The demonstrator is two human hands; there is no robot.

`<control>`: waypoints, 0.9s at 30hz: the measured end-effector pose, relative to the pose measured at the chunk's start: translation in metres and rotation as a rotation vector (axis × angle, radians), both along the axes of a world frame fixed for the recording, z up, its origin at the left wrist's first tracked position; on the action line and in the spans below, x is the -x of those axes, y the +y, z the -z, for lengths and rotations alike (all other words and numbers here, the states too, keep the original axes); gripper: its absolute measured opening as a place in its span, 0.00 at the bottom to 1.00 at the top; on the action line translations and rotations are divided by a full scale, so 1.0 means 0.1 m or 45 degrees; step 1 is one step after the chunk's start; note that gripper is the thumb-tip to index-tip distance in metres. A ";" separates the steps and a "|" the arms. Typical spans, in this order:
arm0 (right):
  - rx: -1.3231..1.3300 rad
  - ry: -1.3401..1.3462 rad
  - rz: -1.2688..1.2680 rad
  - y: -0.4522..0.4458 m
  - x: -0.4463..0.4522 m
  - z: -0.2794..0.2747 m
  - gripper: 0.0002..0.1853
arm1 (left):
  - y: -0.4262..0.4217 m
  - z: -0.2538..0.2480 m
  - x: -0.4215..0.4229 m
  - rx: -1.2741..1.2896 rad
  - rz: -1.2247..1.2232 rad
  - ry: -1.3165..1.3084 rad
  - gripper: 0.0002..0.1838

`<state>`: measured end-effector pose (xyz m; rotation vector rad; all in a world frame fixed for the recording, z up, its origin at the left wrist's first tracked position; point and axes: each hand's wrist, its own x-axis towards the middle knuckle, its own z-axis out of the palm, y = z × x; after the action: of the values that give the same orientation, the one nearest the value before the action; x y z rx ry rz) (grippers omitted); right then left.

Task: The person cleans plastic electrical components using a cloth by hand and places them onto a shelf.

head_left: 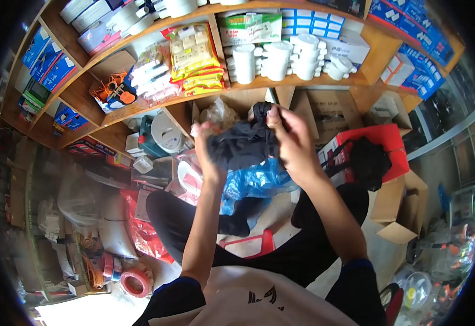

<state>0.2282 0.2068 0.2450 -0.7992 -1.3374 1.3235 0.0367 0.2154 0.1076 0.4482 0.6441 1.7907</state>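
Wooden shelf: beyond right hand, we see white fittings; beyond left hand, yellow packets.
Floor: right of both hands, we log open carton; left and nearer, pink coil.

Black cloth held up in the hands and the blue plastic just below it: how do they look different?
The black cloth is dark and dull; the blue plastic is bright and shiny. The black cloth is held up between the left hand and the right hand, while the blue plastic is in neither. Both look soft and crumpled.
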 end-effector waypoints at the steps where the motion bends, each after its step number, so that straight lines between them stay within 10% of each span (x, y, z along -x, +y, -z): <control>1: -0.321 -0.206 0.182 -0.02 -0.01 -0.12 0.18 | -0.11 -0.19 -0.02 0.004 0.095 -0.233 0.29; 4: -0.273 -0.033 0.056 -0.02 0.07 0.05 0.13 | -0.35 -0.56 -0.29 -0.039 0.262 -0.075 0.28; 7: -1.111 -0.807 0.140 -0.09 0.18 0.17 0.25 | -0.63 -0.51 -0.43 0.113 0.361 -0.027 0.31; 13: -0.811 -0.241 -0.113 -0.10 0.16 0.01 0.27 | -0.75 -0.73 -0.65 -0.090 0.222 0.101 0.29; 21: -1.120 -0.647 -0.003 -0.26 0.23 0.22 0.25 | -0.11 -0.40 -0.17 -0.566 0.362 -0.276 0.23; 22: -1.111 -0.616 0.016 -0.30 0.26 0.25 0.25 | -0.10 -0.39 -0.23 -0.209 -0.026 -0.226 0.23; 25: -1.115 -0.601 0.099 -0.28 0.30 0.21 0.25 | -0.36 -0.54 -0.39 -0.536 0.349 -0.248 0.25; 27: -0.872 -0.415 0.168 -0.25 0.31 0.07 0.22 | -0.61 -0.97 -0.73 -0.142 0.080 0.085 0.27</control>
<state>0.1974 0.1821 0.2381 -0.6143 -1.8138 0.5674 0.1098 0.1547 0.2050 0.5998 0.5724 1.7635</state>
